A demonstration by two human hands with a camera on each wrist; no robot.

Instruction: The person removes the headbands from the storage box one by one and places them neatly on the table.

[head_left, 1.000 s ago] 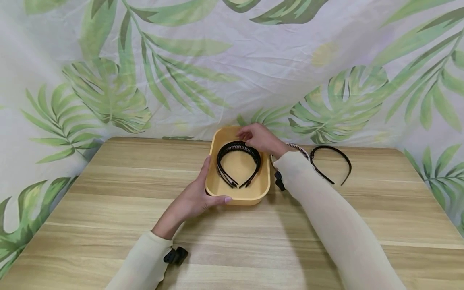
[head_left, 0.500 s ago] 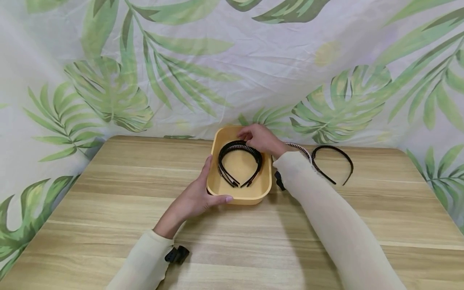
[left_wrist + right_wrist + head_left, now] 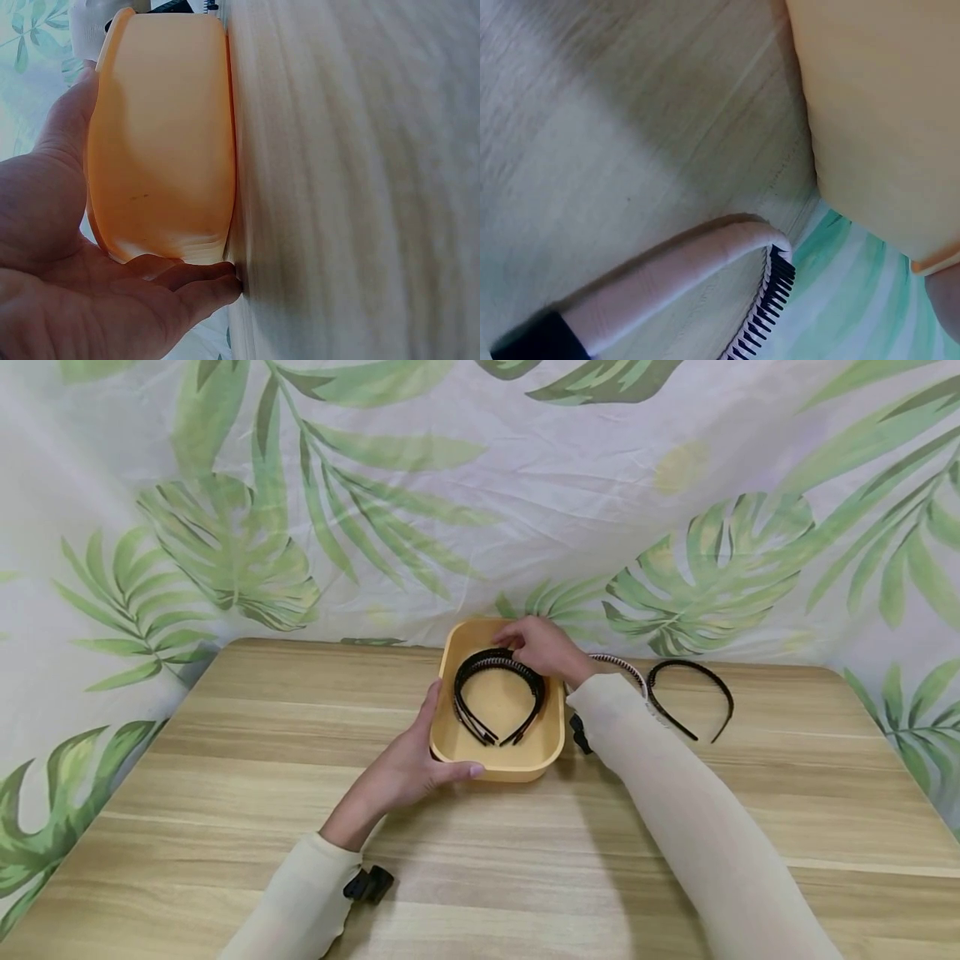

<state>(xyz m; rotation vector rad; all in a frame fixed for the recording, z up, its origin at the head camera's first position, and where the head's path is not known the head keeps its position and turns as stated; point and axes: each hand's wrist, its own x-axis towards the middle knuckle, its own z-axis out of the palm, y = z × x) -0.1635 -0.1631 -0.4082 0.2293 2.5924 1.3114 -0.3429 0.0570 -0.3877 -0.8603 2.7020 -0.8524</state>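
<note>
An orange-yellow plastic box (image 3: 558,747) stands at the back middle of the wooden table. Several black headbands (image 3: 491,662) lie together inside it, ends towards me. My left hand (image 3: 405,768) grips the box's near left corner, thumb along the front and fingers along the left side; the left wrist view shows the palm against the box wall (image 3: 165,135). Reaching over the box's far right corner, my right hand (image 3: 545,647) pinches the top of the headbands with bent fingers. The back of the hand hides part of that grasp, and only a sliver of it shows in the right wrist view.
Beside the box, partly behind my right sleeve, lies a pale headband (image 3: 630,670) with dark teeth, seen close as a pinkish headband (image 3: 675,277) in the right wrist view. A black headband (image 3: 693,667) lies further right. A leaf-patterned cloth (image 3: 420,552) hangs behind the table.
Both hands, the box and the headbands keep their places. The whole head view has shifted only slightly.
</note>
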